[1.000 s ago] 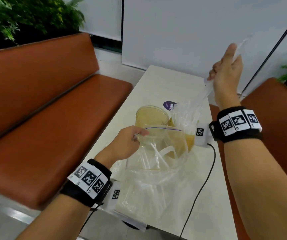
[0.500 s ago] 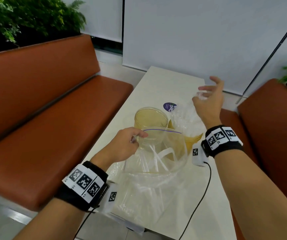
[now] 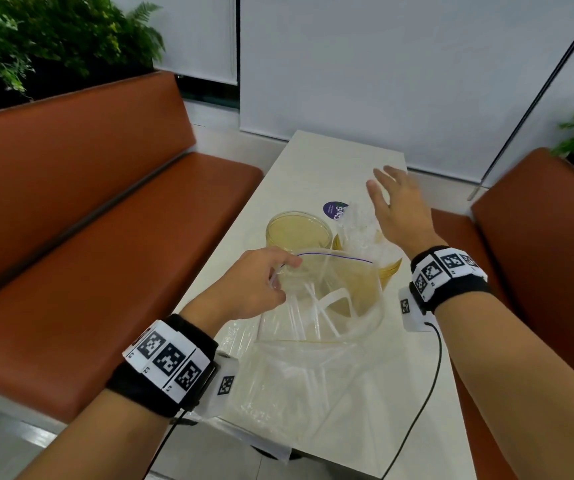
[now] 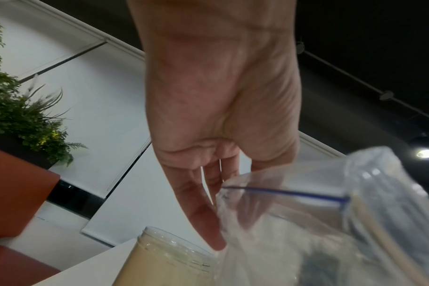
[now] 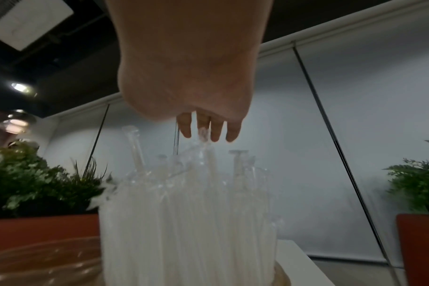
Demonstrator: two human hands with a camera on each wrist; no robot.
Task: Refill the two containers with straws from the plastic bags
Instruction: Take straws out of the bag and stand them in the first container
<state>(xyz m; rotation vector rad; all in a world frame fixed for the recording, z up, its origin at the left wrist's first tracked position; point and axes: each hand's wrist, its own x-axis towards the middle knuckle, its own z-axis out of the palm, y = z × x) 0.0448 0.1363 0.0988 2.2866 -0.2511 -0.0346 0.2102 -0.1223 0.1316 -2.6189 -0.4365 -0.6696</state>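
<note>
Two amber see-through containers stand mid-table. The left container (image 3: 297, 232) (image 4: 169, 257) holds no straws. The right container (image 3: 392, 269) is packed with upright wrapped straws (image 3: 358, 230) (image 5: 191, 212). My right hand (image 3: 387, 195) hovers open just over their tops, fingers (image 5: 208, 129) straight, and one wrapper tip reaches the fingertips. My left hand (image 3: 283, 271) (image 4: 208, 203) pinches the rim of a clear zip bag (image 3: 334, 299) (image 4: 306, 222) with a blue seal line. The bag is held mouth open in front of the containers, and a few straws lie inside it.
A second flattened plastic bag (image 3: 296, 386) lies on the white table (image 3: 313, 161) near its front edge. A purple sticker (image 3: 334, 209) sits behind the containers. Brown bench seats (image 3: 105, 271) flank the table, and a black cable (image 3: 427, 393) hangs from my right wrist.
My right hand came down from high up, where it held straws, let them go in the right container and now hangs open above them. The left hand kept its hold on the bag.
</note>
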